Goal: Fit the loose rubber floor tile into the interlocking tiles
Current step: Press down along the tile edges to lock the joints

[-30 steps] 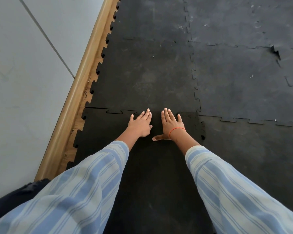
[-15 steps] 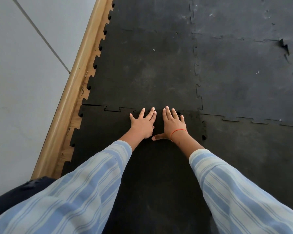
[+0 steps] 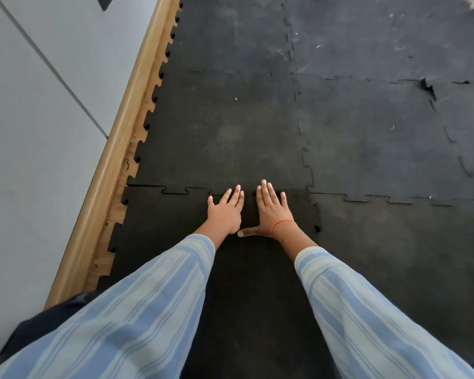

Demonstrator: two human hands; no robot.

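The loose black rubber tile [image 3: 162, 231] lies under my arms, darker than its neighbours. Its far edge meets the grey-black tile ahead [image 3: 225, 132] along a jigsaw seam; left of my hands a thin gap shows along that seam. My left hand [image 3: 226, 213] lies flat, palm down, fingers together, fingertips at the seam. My right hand [image 3: 270, 212], with a red thread on the wrist, lies flat beside it, thumb stretched left toward the left hand. Neither hand holds anything. At the tile's right edge, small dark holes show in the seam with the neighbouring tile [image 3: 394, 242].
A wooden skirting strip [image 3: 112, 165] runs diagonally along the left, with a pale wall [image 3: 39, 119] beyond it. More interlocked tiles [image 3: 367, 119] spread to the far right; one has a lifted torn corner [image 3: 426, 86]. A dark cloth shape [image 3: 39, 324] sits at bottom left.
Both hands have slid a little forward toward the seam and lie closer to it. The view has shifted slightly; the tile's far seam looks tighter near the hands.
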